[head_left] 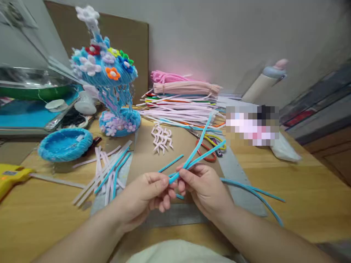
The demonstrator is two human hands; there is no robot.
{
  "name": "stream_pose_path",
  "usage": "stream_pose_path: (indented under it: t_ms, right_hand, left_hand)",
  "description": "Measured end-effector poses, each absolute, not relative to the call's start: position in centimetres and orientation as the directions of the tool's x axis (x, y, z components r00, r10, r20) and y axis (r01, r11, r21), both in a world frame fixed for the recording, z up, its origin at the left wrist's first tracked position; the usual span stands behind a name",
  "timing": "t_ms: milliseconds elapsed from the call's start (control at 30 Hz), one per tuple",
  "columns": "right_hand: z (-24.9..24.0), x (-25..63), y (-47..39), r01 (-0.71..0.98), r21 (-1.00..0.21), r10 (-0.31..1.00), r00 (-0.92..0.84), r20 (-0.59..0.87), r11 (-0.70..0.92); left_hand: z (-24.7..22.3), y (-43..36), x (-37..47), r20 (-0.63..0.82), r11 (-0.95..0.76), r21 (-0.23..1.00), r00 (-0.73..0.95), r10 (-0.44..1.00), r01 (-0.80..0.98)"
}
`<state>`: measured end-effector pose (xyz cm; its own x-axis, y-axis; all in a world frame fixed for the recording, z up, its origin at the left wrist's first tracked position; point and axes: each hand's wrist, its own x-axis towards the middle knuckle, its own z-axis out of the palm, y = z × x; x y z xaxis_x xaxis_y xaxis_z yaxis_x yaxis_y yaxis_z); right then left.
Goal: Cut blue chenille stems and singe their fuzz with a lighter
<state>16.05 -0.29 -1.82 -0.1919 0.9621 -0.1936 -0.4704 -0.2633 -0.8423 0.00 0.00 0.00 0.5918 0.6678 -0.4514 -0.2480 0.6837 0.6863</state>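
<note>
A pixelated patch (252, 125) hides whatever lies beside the scissors (207, 148), whose blades are buried under pipe cleaners (178, 111). The yellow glue gun (9, 177) is cut off by the left edge. Both forearms run out of the bottom edge.

Wooden table (315, 190), blue woven bowl (65, 144), scissors (210, 146) (orange-handled), pipe-cleaner stack (183, 98)

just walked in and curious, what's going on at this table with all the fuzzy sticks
A person sits at a wooden table and pinches a few blue pipe cleaners between both hands: the left hand and the right hand meet at the stems' near ends. More blue stems trail to the right. Ahead stand a blue pipe-cleaner sculpture with flowers, a blue woven dish, bundled pipe cleaners and scissors.
</note>
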Motion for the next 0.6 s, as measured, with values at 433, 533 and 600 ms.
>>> stream_pose_path:
  t_ms: [433, 533, 600]
  right_hand:
    - [-1.43, 15.90, -0.32, -0.492, -0.829, 0.962, -0.185, -0.202, -0.268]
    - [-1.42, 15.92, -0.35, -0.489, -0.830, 0.962, -0.183, -0.204, -0.269]
    - [-1.44, 15.94, -0.35, -0.489, -0.831, 0.963, -0.186, -0.197, -0.264]
  left_hand:
    - [-0.40, 0.09, 0.15, -0.454, 0.692, 0.682, 0.604, 0.655, -0.237]
    - [-0.41, 0.16, 0.16, -0.458, 0.694, 0.681, 0.604, 0.652, -0.233]
    - [-0.39, 0.19, 0.16, -0.451, 0.689, 0.687, 0.609, 0.652, -0.230]
